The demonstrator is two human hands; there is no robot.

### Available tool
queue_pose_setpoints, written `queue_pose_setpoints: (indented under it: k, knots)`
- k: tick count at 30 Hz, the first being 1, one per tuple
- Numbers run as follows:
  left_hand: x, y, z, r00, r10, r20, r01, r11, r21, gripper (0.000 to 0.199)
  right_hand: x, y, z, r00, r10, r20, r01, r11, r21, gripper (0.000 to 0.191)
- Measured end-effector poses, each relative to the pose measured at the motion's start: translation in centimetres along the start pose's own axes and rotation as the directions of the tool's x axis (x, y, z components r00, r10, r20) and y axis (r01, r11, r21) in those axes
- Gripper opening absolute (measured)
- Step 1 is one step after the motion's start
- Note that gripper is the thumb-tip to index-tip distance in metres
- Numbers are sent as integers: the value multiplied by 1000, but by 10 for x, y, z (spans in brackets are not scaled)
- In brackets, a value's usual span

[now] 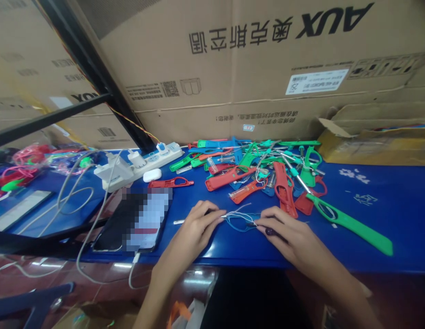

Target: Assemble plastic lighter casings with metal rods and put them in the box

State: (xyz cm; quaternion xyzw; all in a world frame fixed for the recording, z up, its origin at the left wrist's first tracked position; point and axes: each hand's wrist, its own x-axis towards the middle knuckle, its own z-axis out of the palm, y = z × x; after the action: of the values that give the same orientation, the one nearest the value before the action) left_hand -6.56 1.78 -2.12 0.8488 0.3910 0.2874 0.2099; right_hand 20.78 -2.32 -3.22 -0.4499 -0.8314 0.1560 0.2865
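Note:
A thin metal rod (179, 222) runs under my left hand (198, 225), which is closed with thumb and fingers pinching it near its right end. Thin white wires (241, 214) come from that end and loop across to my right hand (284, 228). My right fingertips are closed on the wires, and a small dark rounded piece (270, 231) shows below the fingers; what it belongs to is hidden. Between both hands lies the ring of a blue plastic handle (238, 227), low over the blue table (198, 253). Its remaining part cannot be made out under my right hand.
Red, green and blue plastic handles (229, 178) with rods lie heaped behind my hands. One green handle (356, 228) rests at right. Left are a phone (147, 219), a white earphone case (152, 175) and a power strip (157, 162). Cardboard boxes (233, 82) stand behind.

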Motion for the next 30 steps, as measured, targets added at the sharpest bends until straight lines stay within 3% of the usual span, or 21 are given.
queue_pose_setpoints:
  k: [7,21,30]
  knots:
    - [2,-3,0,999,8,-42,-7,1000,18,17,1,-2,0,1000,4,-10,-4,1000,-17,24]
    - [1,-3,2,998,15,-55,-12,999,47,17,6,-5,2,999,-4,-52,0,996,-87,21]
    - [-2,-1,1,999,3,-43,-3,1000,11,19,-9,-7,11,989,-73,-125,38,964,-265,27]
